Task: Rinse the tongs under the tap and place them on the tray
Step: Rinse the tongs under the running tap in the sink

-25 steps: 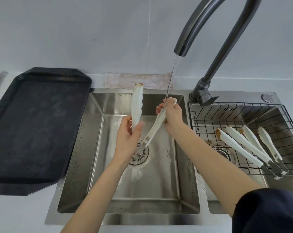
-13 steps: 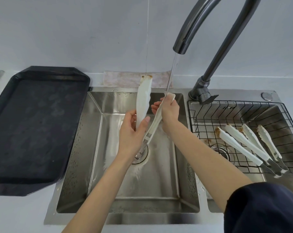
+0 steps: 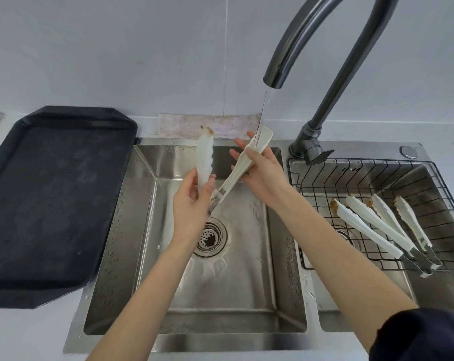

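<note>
White tongs (image 3: 204, 157) spread in a V over the left sink basin (image 3: 280, 269). My left hand (image 3: 193, 204) grips the left arm of the tongs near the hinge; its tip carries brown residue. My right hand (image 3: 259, 170) holds the right arm, whose tip sits in the stream of water falling from the dark tap (image 3: 274, 79). The black tray (image 3: 54, 201) lies on the counter left of the sink.
A wire rack (image 3: 377, 175) in the right basin holds two more white tongs (image 3: 372, 225), some with brown tips. A pale cloth (image 3: 220, 125) lies behind the sink. The drain strainer (image 3: 210, 237) is below my hands.
Both hands have lifted the tongs higher and toward the back of the basin. The right arm's tip stays under the water stream, with my right fingers now spread along it.
</note>
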The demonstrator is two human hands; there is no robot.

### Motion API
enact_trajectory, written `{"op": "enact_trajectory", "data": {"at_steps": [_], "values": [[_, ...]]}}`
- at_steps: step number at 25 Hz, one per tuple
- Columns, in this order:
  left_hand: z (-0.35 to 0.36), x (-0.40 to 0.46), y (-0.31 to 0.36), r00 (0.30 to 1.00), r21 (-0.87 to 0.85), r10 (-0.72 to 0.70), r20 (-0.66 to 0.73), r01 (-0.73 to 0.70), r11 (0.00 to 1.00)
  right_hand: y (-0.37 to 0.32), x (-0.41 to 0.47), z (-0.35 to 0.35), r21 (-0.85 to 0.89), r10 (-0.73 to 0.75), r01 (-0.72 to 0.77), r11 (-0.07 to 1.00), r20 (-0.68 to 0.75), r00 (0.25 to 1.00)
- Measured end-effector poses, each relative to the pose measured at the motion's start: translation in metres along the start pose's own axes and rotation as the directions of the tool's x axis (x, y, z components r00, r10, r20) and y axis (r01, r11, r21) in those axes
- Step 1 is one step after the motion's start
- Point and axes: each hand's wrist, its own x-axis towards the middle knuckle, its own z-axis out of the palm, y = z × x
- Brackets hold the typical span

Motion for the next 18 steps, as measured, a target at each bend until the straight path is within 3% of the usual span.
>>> {"op": "enact_trajectory", "data": {"at_steps": [4,8,13,15,18], "values": [[-0.002,0.0,-0.004,0.999,-0.021,-0.043,-0.009,0.043,0.999,-0.007,-0.001,0.001,-0.05,-0.011,0.012,0.999,0.018,1.0],[-0.006,0.004,-0.016,0.983,-0.013,-0.181,0.015,0.181,0.983,-0.009,-0.002,0.007,-0.057,-0.018,0.018,0.998,0.002,1.0],[-0.001,0.004,-0.017,0.954,0.033,-0.284,0.092,0.283,0.959,-0.012,-0.002,0.023,-0.2,0.01,-0.035,0.979,-0.125,0.992],[0.003,0.004,-0.017,0.942,0.043,-0.315,0.117,0.312,0.949,-0.015,-0.002,0.026,-0.19,0.088,-0.125,0.974,-0.197,0.977],[0.008,0.002,-0.019,0.909,0.051,-0.385,0.163,0.382,0.923,-0.017,-0.005,0.019,-0.145,0.057,-0.089,0.985,-0.212,0.976]]}}
